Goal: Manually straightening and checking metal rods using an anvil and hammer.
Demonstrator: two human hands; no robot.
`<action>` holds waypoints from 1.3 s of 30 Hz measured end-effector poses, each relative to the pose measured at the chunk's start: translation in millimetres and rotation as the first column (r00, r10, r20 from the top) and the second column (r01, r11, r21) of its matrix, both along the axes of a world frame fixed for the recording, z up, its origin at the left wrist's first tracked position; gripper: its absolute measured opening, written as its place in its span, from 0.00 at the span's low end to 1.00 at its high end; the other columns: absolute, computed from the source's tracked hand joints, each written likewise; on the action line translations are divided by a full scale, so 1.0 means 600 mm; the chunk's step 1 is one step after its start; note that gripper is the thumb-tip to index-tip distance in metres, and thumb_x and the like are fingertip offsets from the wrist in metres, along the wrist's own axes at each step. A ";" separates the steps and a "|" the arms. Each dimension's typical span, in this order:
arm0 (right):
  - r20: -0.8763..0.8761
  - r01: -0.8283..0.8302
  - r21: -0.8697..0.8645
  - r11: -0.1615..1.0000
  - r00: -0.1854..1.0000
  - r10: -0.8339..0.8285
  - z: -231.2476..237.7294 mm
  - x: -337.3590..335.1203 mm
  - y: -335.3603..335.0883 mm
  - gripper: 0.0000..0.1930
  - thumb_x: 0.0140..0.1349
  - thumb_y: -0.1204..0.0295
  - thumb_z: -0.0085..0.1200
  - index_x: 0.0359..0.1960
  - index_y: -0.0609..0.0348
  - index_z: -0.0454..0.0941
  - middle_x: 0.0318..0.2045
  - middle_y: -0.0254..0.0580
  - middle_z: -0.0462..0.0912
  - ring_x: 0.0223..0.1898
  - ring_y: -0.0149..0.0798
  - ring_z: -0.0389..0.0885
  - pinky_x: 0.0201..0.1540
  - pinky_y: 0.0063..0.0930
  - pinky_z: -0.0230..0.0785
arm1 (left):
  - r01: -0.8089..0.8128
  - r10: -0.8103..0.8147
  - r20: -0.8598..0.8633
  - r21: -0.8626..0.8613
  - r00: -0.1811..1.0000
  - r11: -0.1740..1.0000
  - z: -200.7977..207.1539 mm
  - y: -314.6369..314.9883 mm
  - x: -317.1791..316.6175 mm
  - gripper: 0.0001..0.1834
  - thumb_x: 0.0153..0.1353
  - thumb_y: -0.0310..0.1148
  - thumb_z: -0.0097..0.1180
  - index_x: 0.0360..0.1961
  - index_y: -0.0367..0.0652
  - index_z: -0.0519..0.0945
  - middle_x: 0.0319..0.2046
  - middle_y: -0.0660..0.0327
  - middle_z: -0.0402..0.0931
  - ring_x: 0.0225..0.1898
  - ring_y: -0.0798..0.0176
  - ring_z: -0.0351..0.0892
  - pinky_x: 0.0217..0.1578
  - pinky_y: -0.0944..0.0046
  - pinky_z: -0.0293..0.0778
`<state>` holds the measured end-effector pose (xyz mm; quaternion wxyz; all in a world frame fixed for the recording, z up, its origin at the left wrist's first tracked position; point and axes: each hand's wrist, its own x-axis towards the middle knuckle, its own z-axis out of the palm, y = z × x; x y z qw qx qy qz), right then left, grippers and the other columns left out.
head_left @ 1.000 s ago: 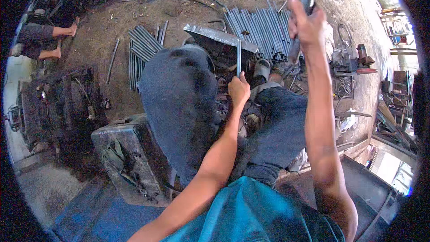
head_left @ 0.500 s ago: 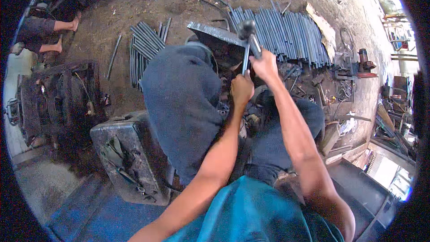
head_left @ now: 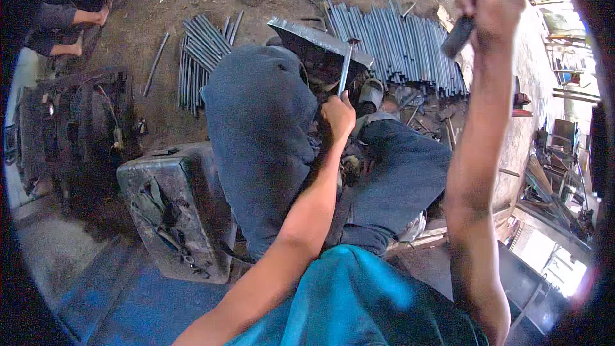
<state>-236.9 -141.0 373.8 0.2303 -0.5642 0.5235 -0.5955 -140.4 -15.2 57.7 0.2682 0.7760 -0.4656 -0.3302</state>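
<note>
My left hand (head_left: 338, 115) is closed around the lower part of a grey metal rod (head_left: 346, 72). The rod slants upward, and its dark, wider far end overlaps the shiny edge of a metal block (head_left: 301, 35) between my knees. Raised at the upper right, my right hand (head_left: 492, 9) grips a hammer by its dark handle (head_left: 457, 38). The hammer's head is partly cut off at the picture's top and blurred. Behind the block lies a long row of similar rods (head_left: 397, 45), and a smaller stack of rods (head_left: 204, 45) lies beside my left knee.
A worn metal box (head_left: 173, 211) with tools on top stands by my left leg. Dark machinery (head_left: 77, 134) is farther left, with another person's bare feet (head_left: 90, 29) above it. A loose rod (head_left: 157, 64) lies on the dirt floor. Scrap fills the far right.
My right hand has swung the hammer up and right, away from the rod's end. My left hand has shifted slightly left and down, still holding the rod, whose dark end now shows.
</note>
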 end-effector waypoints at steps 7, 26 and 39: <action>0.055 -0.057 -0.341 0.938 0.995 0.080 -0.044 0.042 -0.027 0.16 0.55 0.65 0.60 0.18 0.56 0.68 0.14 0.35 0.72 0.11 0.28 0.66 0.16 0.24 0.62 | -0.003 0.014 0.110 -0.099 0.994 0.995 -0.013 -0.006 0.018 0.24 0.61 0.44 0.49 0.17 0.35 0.77 0.16 0.43 0.74 0.20 0.40 0.76 0.21 0.48 0.71; -0.018 0.084 0.477 0.875 0.996 -0.086 -0.191 -0.008 0.027 0.15 0.46 0.68 0.66 0.18 0.66 0.74 0.09 0.37 0.70 0.08 0.30 0.67 0.09 0.26 0.58 | -0.081 0.088 0.058 -0.107 0.994 0.991 -0.028 -0.005 0.014 0.24 0.63 0.43 0.47 0.20 0.32 0.77 0.21 0.39 0.75 0.27 0.36 0.75 0.32 0.41 0.68; -0.182 0.283 0.113 0.952 0.948 -0.261 -0.289 0.050 0.006 0.14 0.54 0.62 0.61 0.25 0.57 0.70 0.13 0.37 0.72 0.14 0.34 0.71 0.20 0.30 0.66 | -0.027 0.027 0.008 -0.061 1.000 0.998 -0.026 -0.013 0.047 0.20 0.61 0.39 0.50 0.20 0.33 0.77 0.19 0.40 0.74 0.23 0.37 0.76 0.28 0.44 0.69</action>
